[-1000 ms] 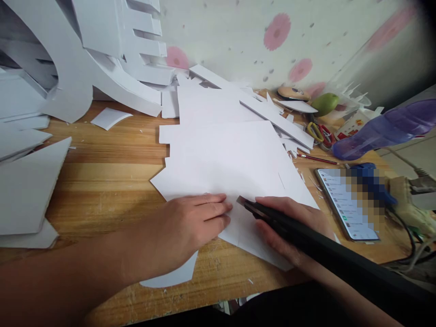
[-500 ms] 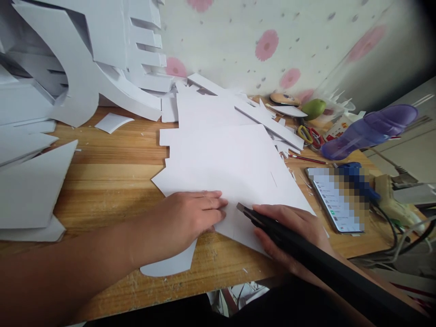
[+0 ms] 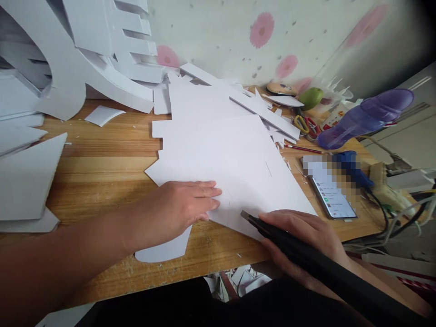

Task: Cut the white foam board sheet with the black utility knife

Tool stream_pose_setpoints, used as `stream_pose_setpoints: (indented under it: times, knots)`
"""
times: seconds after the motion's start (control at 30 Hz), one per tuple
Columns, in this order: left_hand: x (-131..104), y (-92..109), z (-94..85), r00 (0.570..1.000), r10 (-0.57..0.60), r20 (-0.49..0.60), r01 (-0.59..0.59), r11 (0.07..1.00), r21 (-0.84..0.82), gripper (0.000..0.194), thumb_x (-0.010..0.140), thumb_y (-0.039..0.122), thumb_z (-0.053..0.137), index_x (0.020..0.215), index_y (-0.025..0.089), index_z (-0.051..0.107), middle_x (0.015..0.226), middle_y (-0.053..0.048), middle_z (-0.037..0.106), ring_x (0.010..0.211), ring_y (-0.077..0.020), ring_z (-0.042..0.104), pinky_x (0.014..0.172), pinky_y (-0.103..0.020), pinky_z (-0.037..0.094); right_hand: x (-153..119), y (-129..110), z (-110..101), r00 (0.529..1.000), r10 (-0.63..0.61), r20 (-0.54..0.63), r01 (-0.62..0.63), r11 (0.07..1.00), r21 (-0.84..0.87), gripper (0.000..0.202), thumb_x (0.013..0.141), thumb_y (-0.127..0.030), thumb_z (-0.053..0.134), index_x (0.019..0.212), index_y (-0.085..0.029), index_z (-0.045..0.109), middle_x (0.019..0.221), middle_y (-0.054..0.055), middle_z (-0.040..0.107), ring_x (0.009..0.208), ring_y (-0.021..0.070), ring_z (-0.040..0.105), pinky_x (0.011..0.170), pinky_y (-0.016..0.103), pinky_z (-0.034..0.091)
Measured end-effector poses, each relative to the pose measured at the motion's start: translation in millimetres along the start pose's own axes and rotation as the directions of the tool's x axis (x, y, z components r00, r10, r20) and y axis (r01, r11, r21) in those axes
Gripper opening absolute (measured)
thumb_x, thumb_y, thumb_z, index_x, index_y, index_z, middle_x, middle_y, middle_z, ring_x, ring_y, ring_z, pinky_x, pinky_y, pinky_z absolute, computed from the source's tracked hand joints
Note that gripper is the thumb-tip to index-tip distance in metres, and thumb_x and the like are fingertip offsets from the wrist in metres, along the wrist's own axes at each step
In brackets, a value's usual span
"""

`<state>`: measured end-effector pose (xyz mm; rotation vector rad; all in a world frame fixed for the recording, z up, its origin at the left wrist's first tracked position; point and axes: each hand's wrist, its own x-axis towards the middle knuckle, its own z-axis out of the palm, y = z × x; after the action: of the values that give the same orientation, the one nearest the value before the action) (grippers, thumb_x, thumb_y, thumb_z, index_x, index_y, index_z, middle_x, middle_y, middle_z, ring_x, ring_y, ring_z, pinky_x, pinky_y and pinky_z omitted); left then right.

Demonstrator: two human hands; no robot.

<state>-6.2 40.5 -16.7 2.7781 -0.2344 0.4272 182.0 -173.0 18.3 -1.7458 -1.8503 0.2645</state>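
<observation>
A white foam board sheet (image 3: 211,150) with a notched left edge lies across the middle of the wooden table. My left hand (image 3: 184,204) rests flat on its near left part, fingers stretched out. My right hand (image 3: 303,231) is wrapped round a black utility knife (image 3: 289,245), whose short blade points up and left over the sheet's near part. Whether the blade tip touches the board I cannot tell. Thin lines show on the board, one close to my left fingertips. A smaller white piece with a rounded corner (image 3: 163,250) sticks out below my left wrist.
Cut white pieces (image 3: 27,186) are stacked at the left, with a slotted white structure (image 3: 91,41) behind. Board offcuts (image 3: 265,118), scissors (image 3: 306,127) and a red pencil (image 3: 303,148) lie at the back right. A phone (image 3: 330,190), purple bottle (image 3: 364,120) and cables stand at the right.
The whole view has shifted, so things sit slightly higher and further left. The knife has drawn back a little to the right of my left fingertips, uncovering a thin line on the board.
</observation>
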Motion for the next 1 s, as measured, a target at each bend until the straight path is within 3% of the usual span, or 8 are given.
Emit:
stream_pose_setpoints:
  times: [0.17,0.43,0.57,0.67,0.77,1.0]
  knots:
    - [-1.7,-0.4,-0.7,0.999,-0.032,0.038,0.032,0.999,0.006,0.024,0.096,0.018,0.054,0.115,0.014,0.067,0.132,-0.006,0.064,0.130,-0.0186,0.052,0.112,-0.027,0.039,-10.7,-4.9,-7.2,1.000,-0.021,0.006,0.022,0.998,-0.058,0.032,0.085,-0.015,0.058,0.117,-0.020,0.055,0.093,0.007,0.074,0.079,0.0197,0.073,0.067,0.027,0.061]
    - [-3.5,-2.6,1.9,0.999,-0.034,0.012,0.034,0.999,0.002,0.025,0.096,0.019,0.053,0.116,0.015,0.067,0.132,-0.005,0.064,0.129,-0.0182,0.053,0.110,-0.030,0.043,-20.5,-13.3,-19.0,0.999,-0.034,0.002,0.034,0.995,-0.092,0.034,0.081,-0.013,0.058,0.114,-0.024,0.056,0.084,0.004,0.075,0.070,0.0191,0.073,0.056,0.023,0.060]
    - [-1.9,-0.9,2.6,1.000,-0.001,-0.002,0.001,1.000,0.017,0.023,0.097,0.019,0.052,0.113,0.013,0.067,0.130,-0.008,0.065,0.127,-0.0206,0.055,0.109,-0.034,0.046,-29.6,-11.2,-31.8,0.991,0.115,-0.073,-0.124,0.983,-0.135,0.022,0.081,-0.023,0.063,0.103,-0.027,0.065,0.088,0.004,0.077,0.072,0.0232,0.075,0.063,0.029,0.063]
    - [-0.6,1.5,1.7,0.999,0.035,-0.019,-0.034,0.999,0.038,0.023,0.097,0.017,0.051,0.112,0.011,0.067,0.129,-0.010,0.065,0.126,-0.0225,0.056,0.110,-0.037,0.046,-25.9,-11.1,-36.6,0.953,0.263,-0.150,-0.277,0.957,-0.082,0.023,0.081,-0.029,0.066,0.104,-0.027,0.067,0.085,0.003,0.077,0.068,0.0232,0.075,0.055,0.028,0.061]
    - [0.1,3.2,0.2,0.999,0.042,-0.026,-0.041,0.998,0.049,0.024,0.097,0.016,0.050,0.115,0.010,0.065,0.130,-0.011,0.064,0.127,-0.0236,0.055,0.111,-0.038,0.046,-9.7,-11.1,-27.0,0.924,0.329,-0.194,-0.343,0.938,-0.044,0.023,0.082,-0.028,0.066,0.105,-0.027,0.066,0.083,0.002,0.077,0.065,0.0210,0.074,0.054,0.027,0.060]
    - [-3.1,1.7,0.1,0.997,0.075,-0.013,-0.074,0.996,0.048,0.030,0.094,0.007,0.049,0.121,0.008,0.061,0.132,-0.013,0.063,0.131,-0.0237,0.051,0.115,-0.038,0.040,27.5,5.7,11.8,0.961,0.204,-0.187,-0.202,0.979,0.032,0.026,0.084,-0.026,0.065,0.110,-0.026,0.062,0.087,0.000,0.076,0.070,0.0154,0.073,0.060,0.023,0.058]
